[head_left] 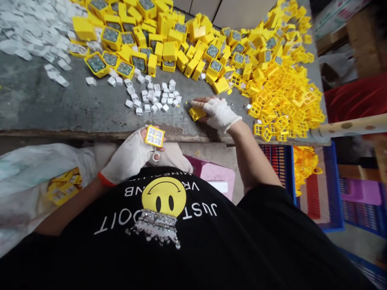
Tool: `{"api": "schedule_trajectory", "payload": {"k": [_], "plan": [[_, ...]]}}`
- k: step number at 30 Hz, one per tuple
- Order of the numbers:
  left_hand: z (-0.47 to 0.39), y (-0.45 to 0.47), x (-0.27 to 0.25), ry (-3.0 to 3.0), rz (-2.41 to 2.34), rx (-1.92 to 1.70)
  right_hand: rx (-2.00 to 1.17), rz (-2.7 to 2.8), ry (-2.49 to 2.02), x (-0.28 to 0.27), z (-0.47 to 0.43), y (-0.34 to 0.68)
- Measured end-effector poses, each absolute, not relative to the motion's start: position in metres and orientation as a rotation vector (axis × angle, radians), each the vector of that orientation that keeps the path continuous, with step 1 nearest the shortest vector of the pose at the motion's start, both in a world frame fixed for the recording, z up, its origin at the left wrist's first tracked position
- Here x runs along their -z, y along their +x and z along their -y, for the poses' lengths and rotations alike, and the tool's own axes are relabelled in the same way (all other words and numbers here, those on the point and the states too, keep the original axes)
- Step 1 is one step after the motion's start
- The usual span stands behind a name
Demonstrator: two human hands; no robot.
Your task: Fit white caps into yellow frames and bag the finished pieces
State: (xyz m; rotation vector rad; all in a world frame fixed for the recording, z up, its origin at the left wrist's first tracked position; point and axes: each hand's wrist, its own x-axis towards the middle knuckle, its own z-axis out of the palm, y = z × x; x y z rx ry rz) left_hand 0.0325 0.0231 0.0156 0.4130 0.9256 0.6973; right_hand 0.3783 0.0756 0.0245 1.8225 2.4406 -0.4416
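Observation:
My left hand (pixel 128 157), in a white fingerless glove with an orange cuff, is at the table's front edge. It grips a yellow square frame (pixel 155 136) with white squares set in its four openings. My right hand (pixel 220 114), gloved the same way, rests low over the tabletop. Its fingers and thumb close around a yellow plastic housing (pixel 197 114), partly hidden by the hand. Between and beyond my hands lies a loose group of small white caps (pixel 154 96).
Yellow housings (pixel 172 50), some showing grey-green insides, pile along the back. Yellow window-like frames (pixel 278 100) heap at the right, white pieces (pixel 33 28) at the far left. Below the table are a blue crate (pixel 332 185), a pink container (pixel 216 175) and a bag of yellow parts (pixel 65 185).

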Motion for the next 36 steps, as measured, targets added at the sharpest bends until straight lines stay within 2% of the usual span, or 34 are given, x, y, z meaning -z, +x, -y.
{"api": "schedule_trajectory", "payload": {"k": [5, 8, 19, 26, 36], "plan": [[-0.016, 0.024, -0.012, 0.471, -0.895, -0.766, 0.563, -2.942, 1.728, -0.027, -0.063, 0.333], [-0.016, 0.020, -0.013, 0.451, -0.854, -0.784, 0.686, -3.215, 1.521, -0.032, -0.046, 0.298], [-0.010, 0.013, -0.010, 0.416, -0.832, -0.876, 0.685, -3.254, 1.377, -0.031, -0.043, 0.265], [-0.009, 0.020, -0.016, 0.476, -0.897, -0.912, 0.822, -3.272, 1.282, -0.034, -0.046, 0.271], [0.001, 0.012, -0.030, 0.741, -1.023, -0.976, 0.555, -3.167, 1.604, -0.015, -0.009, 0.236]]}}
